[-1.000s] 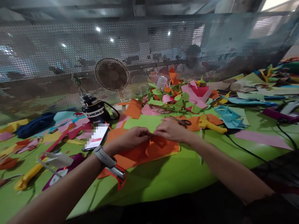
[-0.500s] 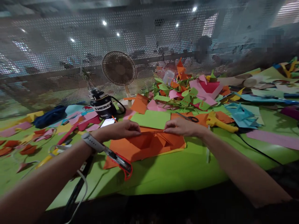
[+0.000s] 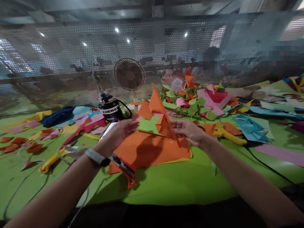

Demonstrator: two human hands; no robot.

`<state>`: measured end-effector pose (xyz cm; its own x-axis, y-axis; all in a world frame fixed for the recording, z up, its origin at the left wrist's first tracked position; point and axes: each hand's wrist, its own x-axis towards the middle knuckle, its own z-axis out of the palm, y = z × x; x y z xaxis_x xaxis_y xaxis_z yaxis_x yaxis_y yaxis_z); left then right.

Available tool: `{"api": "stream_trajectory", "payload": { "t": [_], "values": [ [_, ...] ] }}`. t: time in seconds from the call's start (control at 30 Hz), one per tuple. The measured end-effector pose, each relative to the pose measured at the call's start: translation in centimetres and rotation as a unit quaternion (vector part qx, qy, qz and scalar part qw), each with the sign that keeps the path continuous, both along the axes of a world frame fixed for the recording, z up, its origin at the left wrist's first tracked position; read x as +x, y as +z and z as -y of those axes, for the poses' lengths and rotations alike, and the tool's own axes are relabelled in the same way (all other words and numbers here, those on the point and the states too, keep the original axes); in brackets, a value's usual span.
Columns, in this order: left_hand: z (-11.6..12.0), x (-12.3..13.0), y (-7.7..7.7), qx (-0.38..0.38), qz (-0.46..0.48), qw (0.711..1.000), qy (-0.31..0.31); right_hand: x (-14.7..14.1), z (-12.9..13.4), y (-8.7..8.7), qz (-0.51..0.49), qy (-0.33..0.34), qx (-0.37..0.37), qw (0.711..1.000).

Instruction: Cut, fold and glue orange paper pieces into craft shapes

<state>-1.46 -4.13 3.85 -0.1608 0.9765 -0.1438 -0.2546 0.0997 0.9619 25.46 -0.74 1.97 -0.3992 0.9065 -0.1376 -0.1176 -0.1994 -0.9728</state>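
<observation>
My right hand (image 3: pixel 185 130) pinches the right side of a folded orange paper piece (image 3: pixel 158 103), which stands up on edge with a pointed top and a small flap sticking out to the left. To its left, my left hand (image 3: pixel 124 128) is off the paper, fingers apart and somewhat blurred. Beneath both lie flat orange sheets (image 3: pixel 142 148) with a yellow edge showing at the front, and a light green sheet (image 3: pixel 147 125) behind. A utility knife (image 3: pixel 125 167) with a red frame rests at the sheets' front left, partly under my left wrist.
Behind stand a dark bottle (image 3: pixel 110 107) and a fan (image 3: pixel 129 74). A yellow glue gun (image 3: pixel 229 134) with a cord lies at right, another yellow tool (image 3: pixel 49 163) at left. Paper scraps (image 3: pixel 194 106) pile up at the back. The green table's front edge runs nearby.
The orange folded paper has been lifted and turned from lying flat to standing upright in my right hand. My left hand has let go of it and moved left.
</observation>
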Motion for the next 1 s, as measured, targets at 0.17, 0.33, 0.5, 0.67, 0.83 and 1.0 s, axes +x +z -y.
{"api": "stream_trajectory", "payload": {
  "t": [0.17,0.33,0.5,0.67,0.83,1.0],
  "values": [
    [0.8,5.8,-1.6,-0.084,0.183,0.969,-0.143,-0.9,1.2,-0.4,-0.017,0.016,-0.064,0.998],
    [-0.2,7.8,-3.2,-0.059,0.202,0.965,-0.157,-1.4,1.5,-1.3,-0.007,0.04,-0.052,0.998],
    [-0.5,7.7,-3.9,-0.037,0.132,0.982,-0.132,-1.9,1.8,-1.4,0.043,0.042,-0.033,0.998],
    [-0.8,6.5,-3.5,-0.031,0.112,0.988,-0.106,-1.0,1.7,-1.0,0.093,0.137,-0.027,0.986],
    [-1.3,5.2,-2.8,-0.05,0.141,0.984,-0.098,1.0,0.6,-0.5,0.149,0.204,0.034,0.967],
    [-1.2,5.3,-2.5,-0.098,0.149,0.981,-0.076,0.1,0.8,-1.0,0.16,0.063,0.356,0.918]
  ]
}}
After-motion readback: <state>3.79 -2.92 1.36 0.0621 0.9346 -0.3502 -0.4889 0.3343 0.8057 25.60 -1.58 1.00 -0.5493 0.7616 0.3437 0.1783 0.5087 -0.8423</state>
